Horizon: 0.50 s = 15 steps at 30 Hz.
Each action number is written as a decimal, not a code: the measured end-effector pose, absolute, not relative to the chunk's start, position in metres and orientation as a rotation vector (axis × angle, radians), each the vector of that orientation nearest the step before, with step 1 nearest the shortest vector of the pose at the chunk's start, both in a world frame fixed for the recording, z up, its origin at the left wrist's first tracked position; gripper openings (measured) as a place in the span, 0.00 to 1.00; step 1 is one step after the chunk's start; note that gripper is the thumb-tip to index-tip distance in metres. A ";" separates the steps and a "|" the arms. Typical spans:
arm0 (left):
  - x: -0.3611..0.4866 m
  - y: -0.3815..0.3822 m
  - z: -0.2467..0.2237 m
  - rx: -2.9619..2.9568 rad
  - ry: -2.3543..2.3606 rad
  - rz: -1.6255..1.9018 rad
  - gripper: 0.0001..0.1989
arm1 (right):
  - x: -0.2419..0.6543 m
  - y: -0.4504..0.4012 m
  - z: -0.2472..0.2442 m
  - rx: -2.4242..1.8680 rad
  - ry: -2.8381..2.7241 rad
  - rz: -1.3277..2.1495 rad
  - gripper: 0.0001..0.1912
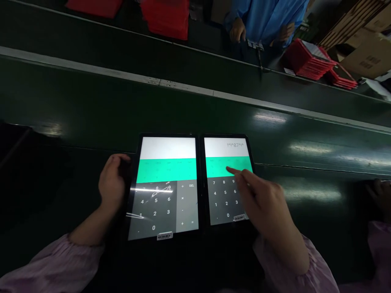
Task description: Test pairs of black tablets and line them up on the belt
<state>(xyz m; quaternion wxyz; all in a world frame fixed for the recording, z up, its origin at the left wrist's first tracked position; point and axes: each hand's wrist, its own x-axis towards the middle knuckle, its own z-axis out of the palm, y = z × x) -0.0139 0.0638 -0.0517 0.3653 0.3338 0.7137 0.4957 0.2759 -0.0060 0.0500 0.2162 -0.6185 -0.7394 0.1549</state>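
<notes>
Two lit tablets lie side by side, both showing a calculator with a green band. My left hand is beside the left edge of the left tablet, its fingers loosely curled and partly hidden. On the right tablet, the white strip shows symbols with an 87. My right hand is over that tablet's right side, index finger stretched out with its tip at the green band, the other fingers curled and holding nothing. Each tablet has a small barcode label at its bottom edge.
A pale rail crosses beyond the dark green surface. Past it are red packets, a stack of red sleeves, cardboard boxes and a person in blue. Another person's hand is at the right edge.
</notes>
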 end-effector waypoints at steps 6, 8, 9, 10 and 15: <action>-0.013 0.071 -0.056 1.036 1.701 1.312 0.12 | 0.223 0.002 0.051 -1.625 -2.136 0.552 0.24; -0.017 0.069 -0.059 1.068 1.646 1.323 0.16 | 0.209 0.007 0.046 -1.612 -2.159 0.615 0.23; -0.020 0.067 -0.061 1.079 1.622 1.324 0.19 | 0.203 0.010 0.042 -1.609 -2.178 0.625 0.23; -0.024 0.065 -0.063 1.094 1.596 1.322 0.22 | 0.198 0.012 0.039 -1.608 -2.204 0.623 0.22; -0.037 0.044 -0.062 1.117 1.431 1.221 0.32 | 0.194 0.016 0.036 -1.681 -2.241 0.569 0.21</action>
